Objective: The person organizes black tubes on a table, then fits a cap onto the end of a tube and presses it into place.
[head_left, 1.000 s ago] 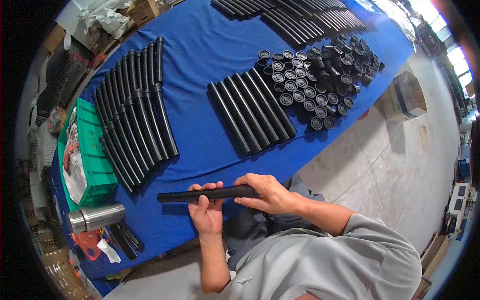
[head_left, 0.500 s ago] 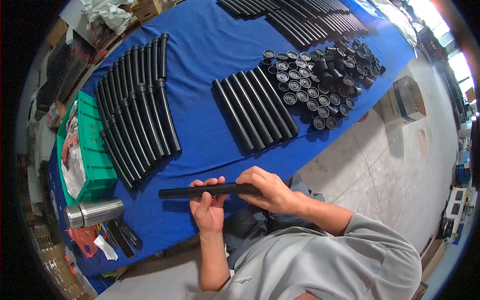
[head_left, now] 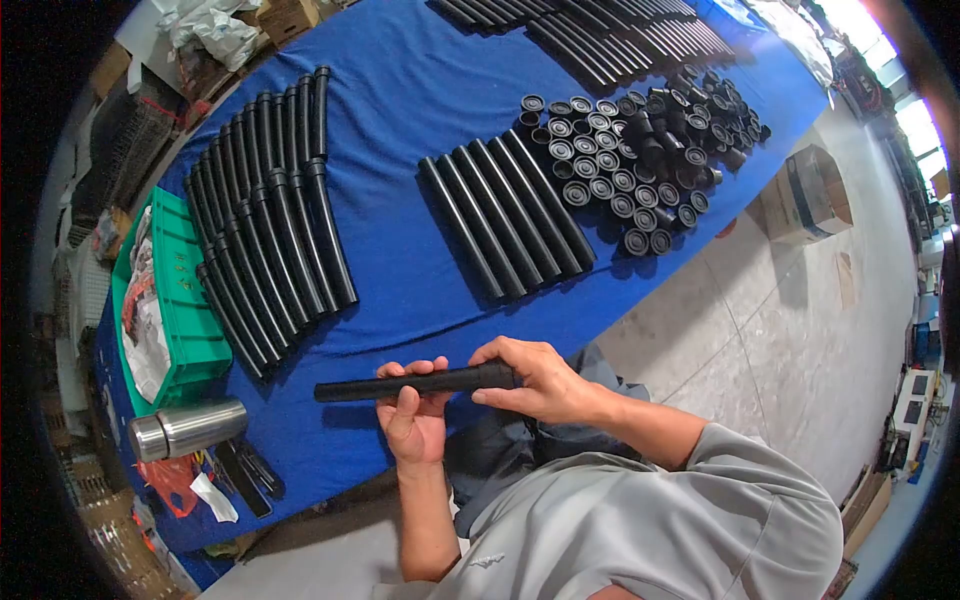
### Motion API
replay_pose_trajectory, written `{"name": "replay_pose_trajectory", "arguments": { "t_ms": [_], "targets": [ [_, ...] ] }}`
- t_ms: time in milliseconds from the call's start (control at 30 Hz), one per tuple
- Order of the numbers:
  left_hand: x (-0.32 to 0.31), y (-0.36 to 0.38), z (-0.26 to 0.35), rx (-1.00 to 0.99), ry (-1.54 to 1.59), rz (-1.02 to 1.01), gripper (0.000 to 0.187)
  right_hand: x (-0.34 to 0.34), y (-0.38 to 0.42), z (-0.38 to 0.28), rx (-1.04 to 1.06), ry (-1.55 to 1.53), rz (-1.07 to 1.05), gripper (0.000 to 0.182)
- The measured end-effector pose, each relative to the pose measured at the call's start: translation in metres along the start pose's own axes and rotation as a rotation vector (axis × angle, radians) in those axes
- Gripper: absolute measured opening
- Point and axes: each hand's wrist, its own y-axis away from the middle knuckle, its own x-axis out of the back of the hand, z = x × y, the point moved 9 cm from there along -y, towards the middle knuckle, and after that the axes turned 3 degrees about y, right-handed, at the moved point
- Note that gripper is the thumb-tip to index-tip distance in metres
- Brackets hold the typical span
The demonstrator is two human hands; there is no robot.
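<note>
Both grips grasp one black foam tube (head_left: 400,385), held level above the near edge of the blue bench (head_left: 400,280): the left hand (head_left: 413,418) wraps its middle, the right hand (head_left: 530,380) clasps its 3 o'clock end. A row of matching tubes (head_left: 505,222) lies at 12 o'clock, black end caps (head_left: 620,170) just beyond.

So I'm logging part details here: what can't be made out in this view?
- Right end of the black tube: covered by the right hand.
- Any cap on it: hidden there.
- Green crate contents: blocked by crumpled paper.
- Markings on the round caps: too small.
</note>
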Motion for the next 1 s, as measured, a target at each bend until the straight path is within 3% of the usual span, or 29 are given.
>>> {"name": "replay_pose_trajectory", "arguments": {
  "t_ms": [33,133,233,333,433,533,667,767,800,1000],
  "targets": [
    [0.0,0.0,0.0,0.004,-0.002,0.01,0.035,-0.003,0.0,0.005,-0.078,-0.046,-0.034,0.037],
    [-0.002,-0.001,-0.002,0.027,0.011,0.04,0.035,0.002,0.004,-0.01,0.24,0.126,0.116,0.037],
    [0.0,-0.001,-0.002,0.042,0.029,0.053,0.036,-0.001,0.007,-0.021,0.398,0.231,0.161,0.036],
    [0.003,-0.001,-0.003,0.026,0.001,0.028,0.037,0.006,0.004,-0.018,0.227,0.15,0.087,0.034],
    [0.002,-0.001,-0.003,0.044,-0.002,0.043,0.037,0.006,0.006,-0.009,0.239,0.177,0.107,0.038],
    [0.002,-0.001,-0.004,0.068,0.029,0.057,0.037,-0.003,0.012,-0.023,0.427,0.331,0.174,0.038],
    [0.0,-0.001,-0.003,0.048,0.018,0.05,0.036,0.004,0.003,0.001,-0.05,0.072,-0.048,0.042],
    [-0.003,-0.002,-0.003,0.055,0.023,0.064,0.035,0.003,0.01,-0.016,0.38,0.27,0.141,0.044],
    [-0.002,-0.002,-0.003,0.061,0.03,0.071,0.034,0.002,0.012,-0.022,0.43,0.321,0.197,0.04],
    [-0.004,-0.002,-0.003,0.05,-0.015,0.052,0.033,0.01,0.001,0.0,0.048,0.101,0.038,0.039]
  ]
}}
